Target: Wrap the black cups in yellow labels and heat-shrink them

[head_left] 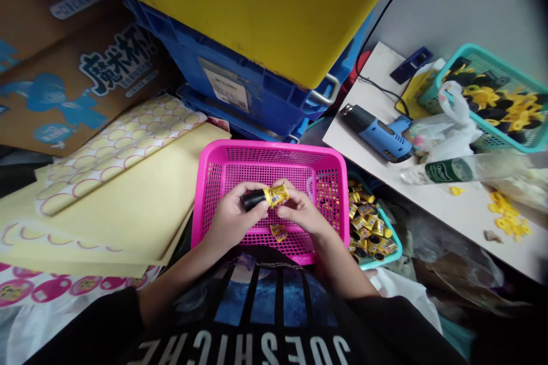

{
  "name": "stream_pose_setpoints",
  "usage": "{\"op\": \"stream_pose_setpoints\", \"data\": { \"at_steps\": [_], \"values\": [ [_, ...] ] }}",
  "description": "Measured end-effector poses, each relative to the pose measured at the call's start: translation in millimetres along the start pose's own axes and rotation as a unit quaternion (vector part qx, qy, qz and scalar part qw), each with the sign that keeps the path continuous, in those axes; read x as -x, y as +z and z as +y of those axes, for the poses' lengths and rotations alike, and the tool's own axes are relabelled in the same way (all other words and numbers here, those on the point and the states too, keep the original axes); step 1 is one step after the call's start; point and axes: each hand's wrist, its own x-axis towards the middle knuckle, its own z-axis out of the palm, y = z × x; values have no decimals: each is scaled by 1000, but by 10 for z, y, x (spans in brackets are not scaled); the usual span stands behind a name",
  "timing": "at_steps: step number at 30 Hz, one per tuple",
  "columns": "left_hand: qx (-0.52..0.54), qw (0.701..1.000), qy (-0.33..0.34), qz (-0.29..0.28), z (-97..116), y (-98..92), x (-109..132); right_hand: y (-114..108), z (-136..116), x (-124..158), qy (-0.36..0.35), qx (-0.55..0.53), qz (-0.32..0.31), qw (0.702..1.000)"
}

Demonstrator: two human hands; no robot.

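Observation:
My left hand (233,211) is closed round the black end of a small cylinder (254,199). A shiny yellow printed sleeve (278,195) covers its other end, where the fingers of my right hand (302,211) pinch it. Both hands are over the pink mesh basket (205,194), which sits in front of my body. Below the hands, a loose yellow printed wrapper (278,232) lies in the basket. The far fingers of both hands are partly hidden behind the cylinder.
A teal basket (396,234) of several yellow-and-black pieces stands at right. On the white table (449,222) lie a blue heat gun (377,134) and a clear bottle (454,170). Blue crates (265,97) rise ahead; sticker sheets (128,199) are at left.

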Motion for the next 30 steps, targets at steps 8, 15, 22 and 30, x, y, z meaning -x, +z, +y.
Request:
{"op": "stream_pose_setpoints", "data": {
  "at_steps": [8, 15, 22, 30],
  "values": [
    [38, 997, -12, -70, 39, -53, 24, 98, 13, 45, 19, -107, 53, 993],
    [-97, 990, 98, -13, 1, -28, 37, 90, -79, 47, 19, -18, 54, 998],
    [-93, 992, 74, 33, -78, 12, 9, 156, -53, -2, 53, -72, 85, 992],
    [30, 999, -12, 12, 16, 83, 9, 117, 5, -21, 73, -158, 117, 978]
  ]
}}
